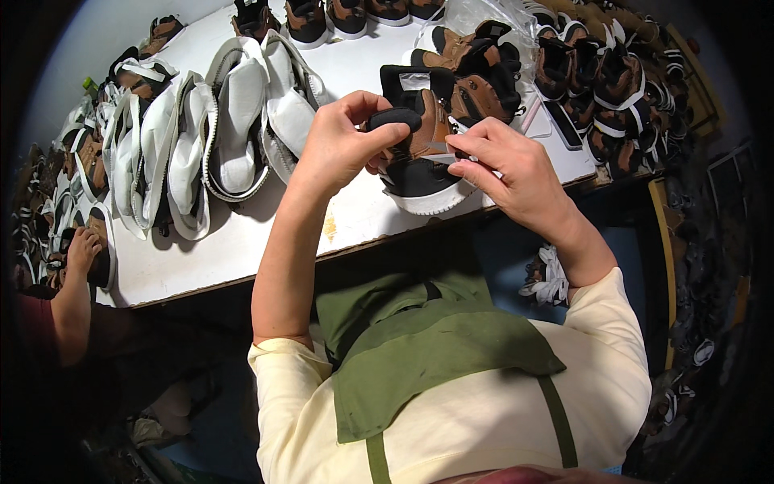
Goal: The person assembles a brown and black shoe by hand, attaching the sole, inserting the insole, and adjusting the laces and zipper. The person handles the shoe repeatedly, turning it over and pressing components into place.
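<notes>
At one o'clock from the middle of the view, over the near edge of the white table (355, 214), a brown and black shoe (423, 179) stands with its pale sole toward the person; whether it rests or is lifted, I cannot tell. From eleven o'clock the left hand (345, 143) comes to it, thumb and forefinger pinching the black padded tongue (393, 121). From two o'clock the right hand (512, 165) holds a small two-bladed cutting tool (438, 158), its fingers closed round the handles, the pointed blades slightly parted against the shoe's side and aimed toward nine o'clock.

Just beyond, at one o'clock, lie more brown and black shoes (477, 98). At two o'clock are a dark flat slab (563, 125) and a heap of similar shoes (619, 85). Toward ten o'clock, white shoe-shaped pieces (234, 133) with stitched rims lean together; a row of shoes (348, 16) stands at twelve. At nine o'clock, another person's hand (83, 248) touches a shoe.
</notes>
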`<state>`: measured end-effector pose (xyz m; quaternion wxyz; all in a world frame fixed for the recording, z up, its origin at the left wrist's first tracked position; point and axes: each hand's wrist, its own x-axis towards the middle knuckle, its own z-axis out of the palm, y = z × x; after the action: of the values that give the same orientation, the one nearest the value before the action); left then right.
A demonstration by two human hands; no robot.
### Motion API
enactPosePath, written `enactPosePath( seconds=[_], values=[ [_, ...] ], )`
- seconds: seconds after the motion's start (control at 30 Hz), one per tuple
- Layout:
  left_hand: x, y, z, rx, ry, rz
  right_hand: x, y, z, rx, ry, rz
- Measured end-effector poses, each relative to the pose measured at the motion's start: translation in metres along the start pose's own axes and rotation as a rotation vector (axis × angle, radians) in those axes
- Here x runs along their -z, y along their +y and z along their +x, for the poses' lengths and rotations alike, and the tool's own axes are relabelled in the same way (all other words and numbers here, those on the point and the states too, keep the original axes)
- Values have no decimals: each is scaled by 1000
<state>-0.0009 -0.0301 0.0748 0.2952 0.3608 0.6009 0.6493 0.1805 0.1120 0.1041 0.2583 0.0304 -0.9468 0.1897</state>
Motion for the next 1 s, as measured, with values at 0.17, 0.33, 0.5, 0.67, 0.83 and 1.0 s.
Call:
enactPosePath(
  seconds=[0.17, 0.33, 0.5, 0.67, 0.83, 1.0],
  values=[
    [-6, -3, -2, -27, 0, -11, -1, -7, 0, 37, -31, -152],
    [-9, -2, -2, -28, 11, 44, 0, -9, 0, 87, -27, -274],
    [-10, -7, -3, -52, 22, 52, -3, -10, -1, 97, -36, -289],
    [-10, -43, -6, -151, 71, 14, -20, 3, -10, 118, -32, -292],
    [-4, -94, -16, -180, 99, 2, -58, 34, -26, 84, -17, -182],
    [2, -132, -32, -213, 202, 74, -101, 50, -42, 126, 16, -150]
  ],
)
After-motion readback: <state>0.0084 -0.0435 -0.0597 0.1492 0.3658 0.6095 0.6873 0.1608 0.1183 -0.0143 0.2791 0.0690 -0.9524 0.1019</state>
